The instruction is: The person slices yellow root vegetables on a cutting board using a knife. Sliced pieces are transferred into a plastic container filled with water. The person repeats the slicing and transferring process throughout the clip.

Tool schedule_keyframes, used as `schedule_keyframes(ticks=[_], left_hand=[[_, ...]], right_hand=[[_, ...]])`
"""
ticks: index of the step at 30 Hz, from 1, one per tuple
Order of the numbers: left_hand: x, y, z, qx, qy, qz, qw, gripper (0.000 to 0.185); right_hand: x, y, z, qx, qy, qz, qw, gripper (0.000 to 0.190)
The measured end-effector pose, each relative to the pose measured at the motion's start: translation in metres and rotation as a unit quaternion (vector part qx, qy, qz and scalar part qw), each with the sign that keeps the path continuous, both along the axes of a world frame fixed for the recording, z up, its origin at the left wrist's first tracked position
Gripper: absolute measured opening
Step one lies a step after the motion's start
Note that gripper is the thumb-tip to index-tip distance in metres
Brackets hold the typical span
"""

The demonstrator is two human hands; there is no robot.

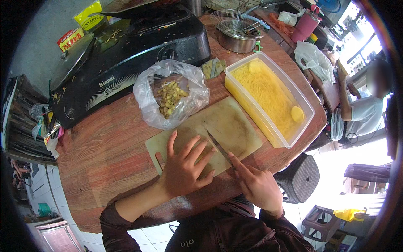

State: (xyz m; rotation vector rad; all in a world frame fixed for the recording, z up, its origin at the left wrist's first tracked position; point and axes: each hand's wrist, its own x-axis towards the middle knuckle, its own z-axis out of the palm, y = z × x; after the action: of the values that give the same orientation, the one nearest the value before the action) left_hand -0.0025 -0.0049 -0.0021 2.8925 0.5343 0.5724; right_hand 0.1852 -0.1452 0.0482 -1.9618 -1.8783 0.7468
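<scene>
My right hand (pixel 259 186) grips a knife, its index finger stretched along the back of the dark, pointed blade (pixel 217 143). The handle is hidden inside the fist. The blade lies low over a worn plastic cutting board (pixel 233 123), its tip towards the board's middle. To the left of the knife, my left hand (pixel 184 168) is spread palm down over the board with fingers apart. Whether anything lies under its palm I cannot tell. Beyond the board stands an open clear plastic bag (pixel 141 94) holding vegetable peelings (pixel 171 94).
On the right, a clear plastic tub (pixel 231 91) holds thin yellow shreds (pixel 261 97) and round yellow pieces in liquid. A black Rinnai gas stove (pixel 135 56) spans the back left. Behind are a metal pot (pixel 237 42) and wire strainer. A person (pixel 365 107) sits at far right.
</scene>
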Motion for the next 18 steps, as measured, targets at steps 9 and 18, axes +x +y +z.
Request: schedule_keyframes(ticks=[9, 18], left_hand=[[0.0013, -0.0002, 0.0004, -0.004, 0.012, -0.002, 1.000, 0.047], [0.0007, 0.0012, 0.0006, 0.004, 0.017, 0.004, 1.000, 0.048]], right_hand=[[-0.0006, -0.0026, -0.0044, 0.019, -0.024, 0.019, 0.999, 0.078], [-0.0078, -0.0002, -0.0057, 0.022, -0.079, 0.036, 0.996, 0.082]])
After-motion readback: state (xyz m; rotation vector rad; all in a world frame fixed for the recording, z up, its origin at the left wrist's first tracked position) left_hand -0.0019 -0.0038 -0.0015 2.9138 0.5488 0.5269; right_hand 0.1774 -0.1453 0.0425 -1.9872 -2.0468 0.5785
